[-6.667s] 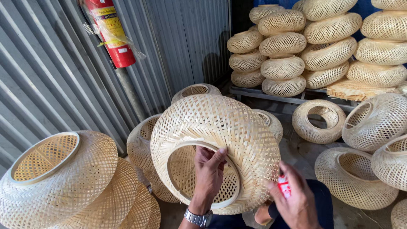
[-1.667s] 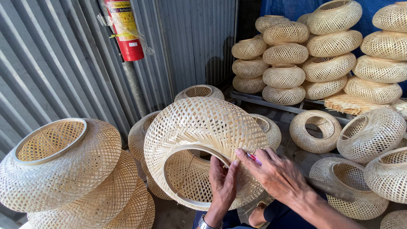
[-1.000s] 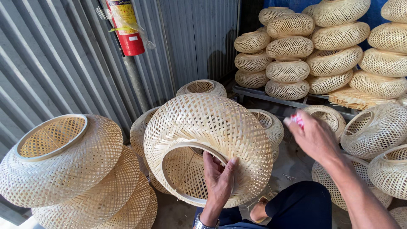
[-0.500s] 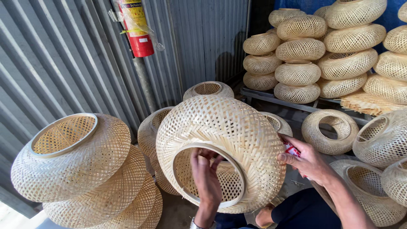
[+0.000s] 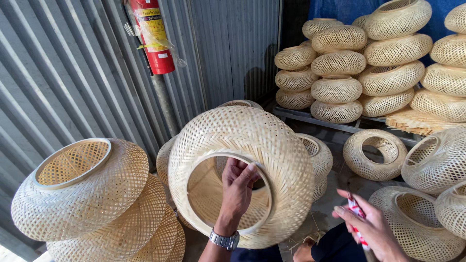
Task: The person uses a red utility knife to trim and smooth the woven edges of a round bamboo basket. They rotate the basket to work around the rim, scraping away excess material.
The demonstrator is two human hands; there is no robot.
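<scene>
1. The left hand [image 5: 238, 189] reaches up through the round opening of a woven bamboo lampshade [image 5: 242, 174] and clasps its rim hoop from inside, fingers curled over the upper edge. The shade stands tilted at the centre of the view, its opening facing the camera.

2. The right hand [image 5: 371, 228], at about 4 o'clock from the shade and apart from it, is closed around a small red-and-white tool [image 5: 358, 213]; I cannot tell its kind.

3. As a judgement, the weave of the held shade looks complete and the rim hoop is seated. A few loose strand ends seem to show near the lower edge, so some trimming may remain, but they are too fine to be sure.

4. At 9 o'clock a stack of finished shades [image 5: 97, 204] leans against the corrugated metal wall [image 5: 53, 77], close to the held shade's left side.

5. At 12 o'clock a red fire extinguisher [image 5: 153, 36] hangs on a pole by the wall.

6. From 1 to 2 o'clock, rounded woven shades [image 5: 369, 63] are piled in columns on a low rack.

7. At 3 o'clock more shades with open mouths [image 5: 427, 170] crowd the floor beside the right hand, leaving it little room. Another shade [image 5: 315, 155] sits just behind the held one.
</scene>
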